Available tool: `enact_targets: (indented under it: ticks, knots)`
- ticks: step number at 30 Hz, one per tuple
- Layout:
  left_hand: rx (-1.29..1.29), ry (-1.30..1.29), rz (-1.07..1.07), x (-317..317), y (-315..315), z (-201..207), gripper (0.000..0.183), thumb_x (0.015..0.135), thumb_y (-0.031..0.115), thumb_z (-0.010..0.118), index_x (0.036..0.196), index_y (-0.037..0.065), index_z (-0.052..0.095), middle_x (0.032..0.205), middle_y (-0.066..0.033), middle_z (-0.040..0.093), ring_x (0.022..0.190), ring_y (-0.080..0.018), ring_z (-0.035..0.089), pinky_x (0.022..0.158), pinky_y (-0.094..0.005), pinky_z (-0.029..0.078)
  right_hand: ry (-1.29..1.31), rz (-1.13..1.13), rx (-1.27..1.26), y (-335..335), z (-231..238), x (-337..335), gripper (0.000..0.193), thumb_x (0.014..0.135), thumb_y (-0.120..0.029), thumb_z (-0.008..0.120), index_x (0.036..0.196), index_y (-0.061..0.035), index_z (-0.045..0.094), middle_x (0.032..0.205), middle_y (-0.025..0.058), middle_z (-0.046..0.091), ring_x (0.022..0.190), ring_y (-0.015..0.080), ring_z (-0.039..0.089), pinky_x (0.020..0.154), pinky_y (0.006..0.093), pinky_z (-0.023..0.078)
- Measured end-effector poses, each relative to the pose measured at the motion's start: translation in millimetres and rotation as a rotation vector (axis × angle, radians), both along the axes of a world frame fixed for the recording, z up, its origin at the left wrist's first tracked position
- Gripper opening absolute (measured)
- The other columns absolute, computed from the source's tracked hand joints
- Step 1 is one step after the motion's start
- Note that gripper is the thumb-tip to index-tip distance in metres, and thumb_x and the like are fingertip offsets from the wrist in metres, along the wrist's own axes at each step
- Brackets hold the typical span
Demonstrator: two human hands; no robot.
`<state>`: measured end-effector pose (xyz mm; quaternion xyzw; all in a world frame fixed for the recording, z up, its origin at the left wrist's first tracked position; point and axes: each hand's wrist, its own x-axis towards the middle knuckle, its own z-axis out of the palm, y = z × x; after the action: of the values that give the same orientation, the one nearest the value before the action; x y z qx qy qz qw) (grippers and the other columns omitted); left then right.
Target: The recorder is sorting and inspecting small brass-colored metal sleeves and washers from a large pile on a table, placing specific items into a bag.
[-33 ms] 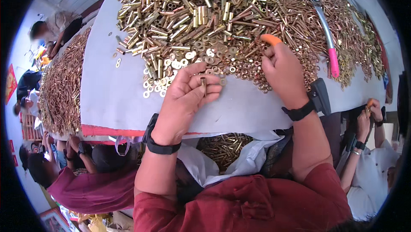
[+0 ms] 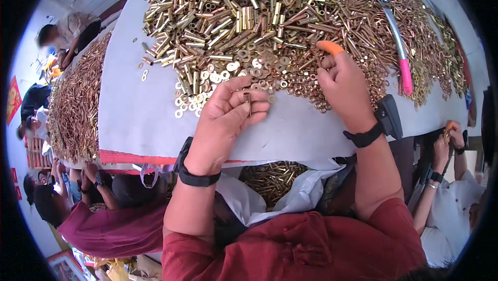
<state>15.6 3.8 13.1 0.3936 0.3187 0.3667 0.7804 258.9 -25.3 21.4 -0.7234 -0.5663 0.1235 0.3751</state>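
My left hand (image 2: 223,115) is closed on a short brass-coloured metal sleeve (image 2: 247,105), pinched upright between thumb and fingers above the table's near part. Just beyond it lie loose flat washers (image 2: 215,77), pale gold and shiny. My right hand (image 2: 342,84), with an orange finger cot (image 2: 329,47) on its index finger, reaches over a heap of small coppery nuts (image 2: 306,85). Its thumb and fingers are curled together at the nuts; whatever they grip is too small or hidden to make out. Behind both hands spreads a big pile of metal sleeves (image 2: 249,19).
A metal tool with a pink handle (image 2: 404,76) rests on the heap at right. Below the table edge (image 2: 140,157), a white cloth-lined container holds more metal sleeves (image 2: 275,180). Co-workers sit at left (image 2: 114,229) and right (image 2: 446,213). Another long heap (image 2: 78,99) covers the left table.
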Motion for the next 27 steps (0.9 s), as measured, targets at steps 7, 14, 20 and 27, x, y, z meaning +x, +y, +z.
enact_targets:
  ticks: [7, 14, 20, 27]
  knots:
    - [-0.065, -0.007, -0.003, -8, 1, 0, 0.032, 0.098, -0.001, 0.051, 0.130, -0.001, 0.049, 0.117, -0.0178, 0.064, 0.104, -0.0254, 0.067, 0.091, -0.0338, 0.056, 0.917, 0.296, -0.066, -3, 6, -39, 0.028, 0.094, -0.006, 0.058, 0.121, 0.0000, 0.059, 0.095, 0.0025, 0.065, 0.077, 0.0054, 0.061, 0.064, 0.0180, 0.046]
    - [0.210, 0.210, -0.046, -13, -4, 0, 0.028, 0.097, -0.005, 0.048, 0.124, 0.000, 0.048, 0.111, -0.0098, 0.065, 0.100, -0.0166, 0.065, 0.086, -0.0274, 0.053, 0.687, 0.359, 0.123, -10, -3, -69, 0.023, 0.093, -0.008, 0.062, 0.115, -0.0018, 0.064, 0.094, 0.0057, 0.068, 0.078, 0.0121, 0.064, 0.068, 0.0240, 0.050]
    - [0.486, 0.432, -0.010, -21, -2, 1, 0.026, 0.090, -0.008, 0.058, 0.115, 0.000, 0.053, 0.106, -0.0108, 0.068, 0.099, -0.0174, 0.067, 0.085, -0.0281, 0.053, 0.499, 0.364, 0.158, -8, -10, -72, 0.020, 0.089, -0.009, 0.066, 0.108, -0.0057, 0.068, 0.091, 0.0098, 0.068, 0.075, 0.0161, 0.065, 0.066, 0.0283, 0.051]
    - [0.697, 0.546, -0.004, -25, 0, -1, 0.025, 0.087, -0.005, 0.063, 0.110, 0.001, 0.056, 0.101, -0.0119, 0.070, 0.097, -0.0226, 0.070, 0.083, -0.0309, 0.054, 0.457, 0.408, 0.069, -10, -4, -71, 0.018, 0.088, -0.008, 0.065, 0.106, -0.0051, 0.069, 0.088, 0.0092, 0.067, 0.074, 0.0164, 0.064, 0.067, 0.0285, 0.052]
